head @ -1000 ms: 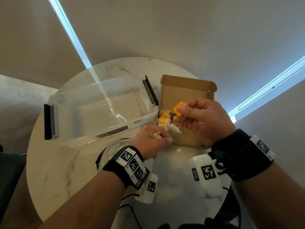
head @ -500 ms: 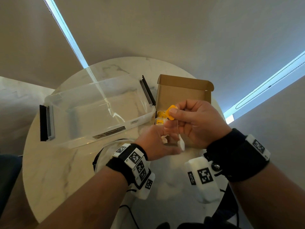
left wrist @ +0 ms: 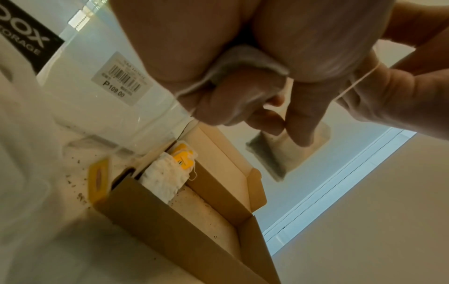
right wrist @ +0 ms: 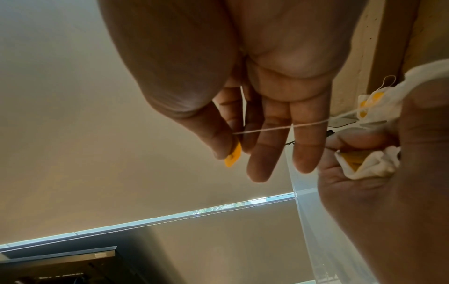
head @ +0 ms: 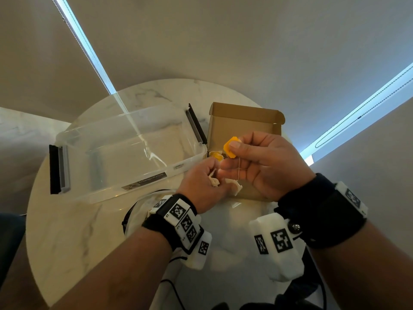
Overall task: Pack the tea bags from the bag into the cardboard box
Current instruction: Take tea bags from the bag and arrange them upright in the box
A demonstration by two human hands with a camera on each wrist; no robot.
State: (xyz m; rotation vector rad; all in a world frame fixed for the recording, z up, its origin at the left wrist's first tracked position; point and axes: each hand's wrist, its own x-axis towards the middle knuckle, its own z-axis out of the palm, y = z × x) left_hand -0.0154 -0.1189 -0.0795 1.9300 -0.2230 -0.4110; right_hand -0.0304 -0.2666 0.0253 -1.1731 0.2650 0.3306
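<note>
The open cardboard box (head: 243, 126) stands on the round table, with tea bags (left wrist: 167, 180) lying at its left end. My left hand (head: 215, 175) grips a crumpled bunch of white tea bags (head: 214, 182) over the box's near edge. Above the box, my right hand (head: 232, 151) pinches a yellow tag (head: 231, 146) between thumb and forefinger. A thin string (right wrist: 267, 128) runs taut from that tag to the bunch of tea bags (right wrist: 371, 165) in the left hand. One flat tea bag (left wrist: 286, 153) hangs below the fingers. The clear plastic bag (head: 138, 204) lies under my left wrist.
A large clear plastic storage bin (head: 125, 153) with black latches lies left of the box, touching it. A loose yellow tag (left wrist: 98, 180) and tea crumbs lie on the table beside the box. Cables hang at the near table edge (head: 174, 285).
The right hand dipped toward the left hand and has lifted the yellow tag again, drawing the string tight. The left hand keeps its hold at the box's near edge.
</note>
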